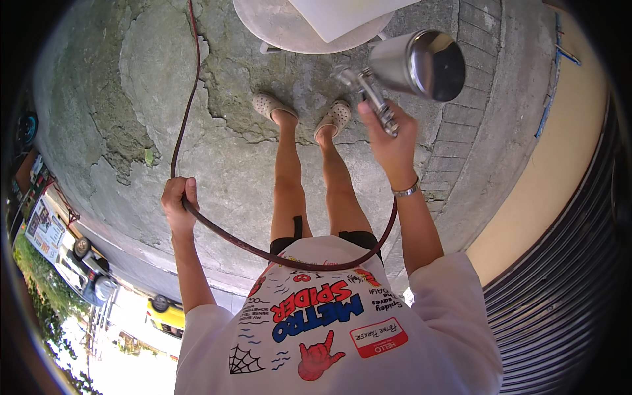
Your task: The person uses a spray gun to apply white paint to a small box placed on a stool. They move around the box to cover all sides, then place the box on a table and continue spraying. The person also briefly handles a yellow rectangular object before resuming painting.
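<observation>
My right hand (394, 141) grips a metal spray gun (375, 102) by its handle, out in front of me to the right. A shiny silver cup (398, 64) is fixed to the gun and tips toward the right; the gun's front end is blurred. Over on the left, my left hand (179, 203) is closed round a dark red air hose (247, 247). Between my hands the hose sags across my shirt and rises toward my right wrist, where the arm hides its end. Beyond my left hand it runs away over the ground.
Ahead stands a round stool (263, 23) with a flat white board (342, 16) on it. Cracked concrete (224, 158) lies underfoot. On the right are a beige wall base (526, 191) and a ribbed shutter (559, 309). A yellow vehicle (166, 317) stands far left.
</observation>
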`<act>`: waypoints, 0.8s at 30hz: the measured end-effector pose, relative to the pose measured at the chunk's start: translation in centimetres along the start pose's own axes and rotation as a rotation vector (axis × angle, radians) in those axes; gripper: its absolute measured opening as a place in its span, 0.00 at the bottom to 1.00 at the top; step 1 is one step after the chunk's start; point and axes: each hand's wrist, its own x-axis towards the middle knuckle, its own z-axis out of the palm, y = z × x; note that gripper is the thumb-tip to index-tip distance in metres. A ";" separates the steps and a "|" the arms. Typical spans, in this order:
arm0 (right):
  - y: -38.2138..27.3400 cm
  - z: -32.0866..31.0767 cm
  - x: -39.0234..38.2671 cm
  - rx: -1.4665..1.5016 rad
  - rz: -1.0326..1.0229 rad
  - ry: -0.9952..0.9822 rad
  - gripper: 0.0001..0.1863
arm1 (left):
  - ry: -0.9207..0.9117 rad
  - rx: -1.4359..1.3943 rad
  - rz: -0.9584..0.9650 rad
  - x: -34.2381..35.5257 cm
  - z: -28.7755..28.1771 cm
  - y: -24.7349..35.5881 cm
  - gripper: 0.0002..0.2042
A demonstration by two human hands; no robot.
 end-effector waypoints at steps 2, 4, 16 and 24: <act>-1.0 0.2 -0.8 0.111 -0.022 -0.102 0.18 | 0.004 -0.003 0.000 0.0 0.0 0.0 0.15; -1.3 0.3 -0.7 0.082 -0.062 -0.119 0.19 | 0.003 -0.008 -0.004 0.0 0.0 0.0 0.15; 4.4 -5.7 9.4 -0.259 -0.089 0.381 0.30 | 0.004 -0.039 0.036 0.7 0.5 1.4 0.16; 3.0 -11.5 15.1 -0.236 -0.093 0.603 0.31 | -0.030 -0.010 0.063 0.8 0.6 2.1 0.18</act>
